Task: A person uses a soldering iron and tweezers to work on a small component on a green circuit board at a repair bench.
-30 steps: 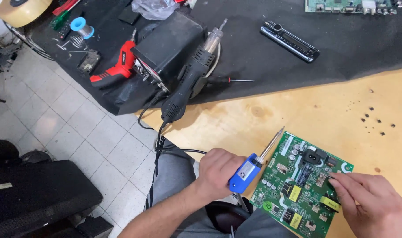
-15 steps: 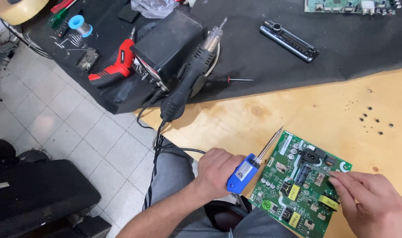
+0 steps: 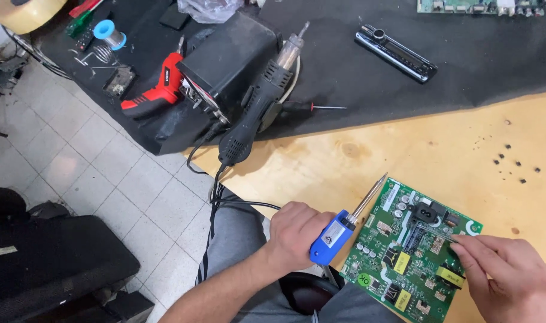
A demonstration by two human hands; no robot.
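A green circuit board (image 3: 405, 257) lies at the near edge of a wooden table (image 3: 357, 149). My left hand (image 3: 294, 230) grips a soldering iron by its blue handle (image 3: 331, 238). The metal tip points up and to the right, over the board's left corner. My right hand (image 3: 506, 278) rests on the right part of the board and pinches a thin metal tool or wire (image 3: 431, 230). It reaches toward the black parts in the middle of the board. I cannot tell whether it is tweezers or solder.
A black mat (image 3: 464, 54) covers the far side of the table. On it lie a hot air gun (image 3: 261, 110), a black box (image 3: 225, 57), a red power tool (image 3: 153, 90), a thin screwdriver (image 3: 315, 107) and a long black device (image 3: 396, 52). Several small black bits (image 3: 512, 161) lie on the wood.
The view has drifted slightly. Both hands keep their hold and stay at the board.
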